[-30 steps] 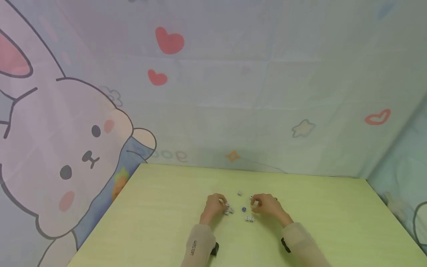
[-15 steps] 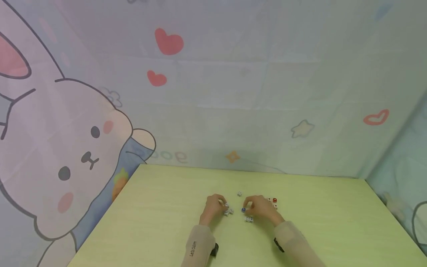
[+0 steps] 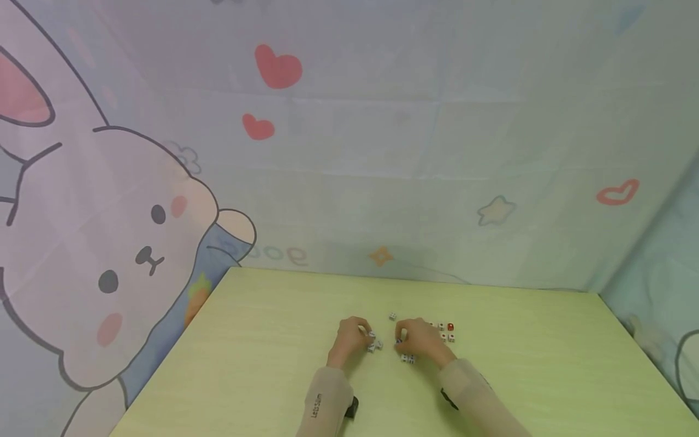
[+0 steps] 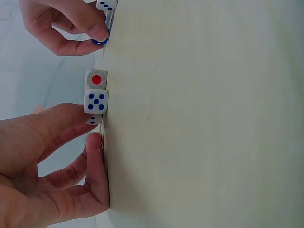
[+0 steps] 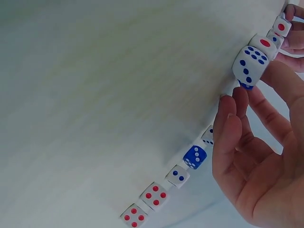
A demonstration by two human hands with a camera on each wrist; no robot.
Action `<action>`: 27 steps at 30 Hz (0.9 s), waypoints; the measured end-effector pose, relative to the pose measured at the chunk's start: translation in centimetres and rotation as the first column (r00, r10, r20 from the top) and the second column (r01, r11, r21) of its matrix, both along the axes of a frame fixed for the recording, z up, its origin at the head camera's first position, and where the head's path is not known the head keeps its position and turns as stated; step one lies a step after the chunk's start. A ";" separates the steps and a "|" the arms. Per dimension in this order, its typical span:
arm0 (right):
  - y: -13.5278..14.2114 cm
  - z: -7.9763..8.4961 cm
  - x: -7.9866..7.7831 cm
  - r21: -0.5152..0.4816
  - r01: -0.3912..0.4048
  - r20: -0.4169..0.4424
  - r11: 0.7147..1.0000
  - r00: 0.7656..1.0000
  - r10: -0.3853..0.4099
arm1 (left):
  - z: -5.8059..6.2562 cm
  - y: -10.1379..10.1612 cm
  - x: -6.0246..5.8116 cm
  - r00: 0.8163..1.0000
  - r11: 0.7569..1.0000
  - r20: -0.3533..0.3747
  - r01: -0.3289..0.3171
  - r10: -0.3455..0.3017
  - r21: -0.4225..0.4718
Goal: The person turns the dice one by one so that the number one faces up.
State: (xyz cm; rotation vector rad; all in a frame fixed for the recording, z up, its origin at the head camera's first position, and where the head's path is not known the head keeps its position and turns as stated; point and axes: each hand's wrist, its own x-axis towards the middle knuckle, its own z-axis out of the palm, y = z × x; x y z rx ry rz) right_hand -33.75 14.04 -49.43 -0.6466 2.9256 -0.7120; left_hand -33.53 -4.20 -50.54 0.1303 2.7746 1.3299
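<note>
My right hand [image 3: 419, 337] pinches a small blue die [image 4: 100, 42] between thumb and fingers, low over the table. Two white dice [image 3: 408, 359] sit just in front of that hand; one shows large in the right wrist view as a white die with blue pips [image 5: 250, 65] that mostly hides the blue one. My left hand [image 3: 352, 335] rests on the table with fingers bent and a gap between thumb and forefinger. Right by its thumb are several white dice, among them a die with five blue pips [image 4: 96, 101] and a die with one red pip [image 4: 96, 80].
A lone white die [image 3: 392, 316] lies farther back, between the hands. Beyond my right hand are several white dice and a red die [image 3: 450, 326]. The right wrist view also has another blue die [image 5: 194, 157]. A printed cloth [image 3: 349, 182] hangs behind the pale table [image 3: 273, 352].
My right hand has moved left from the dice on the right to the blue die and taken hold of it, uncovering the red and white dice. My left hand has stayed put.
</note>
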 end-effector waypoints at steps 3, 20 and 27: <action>0.0 -0.1 -0.1 0.009 0.003 -0.002 1.000 1.000 -0.003 | 0.0 0.0 0.0 1.000 1.000 0.004 -0.002 0.002 -0.005; 0.9 -0.3 -0.1 -0.045 0.013 -0.001 0.999 1.000 -0.013 | -0.1 -0.1 0.1 1.000 1.000 -0.028 0.015 -0.015 0.008; 1.4 -0.6 -0.1 -0.058 0.030 0.018 0.998 0.999 -0.029 | 0.0 0.0 0.0 1.000 1.000 -0.024 0.014 -0.013 0.009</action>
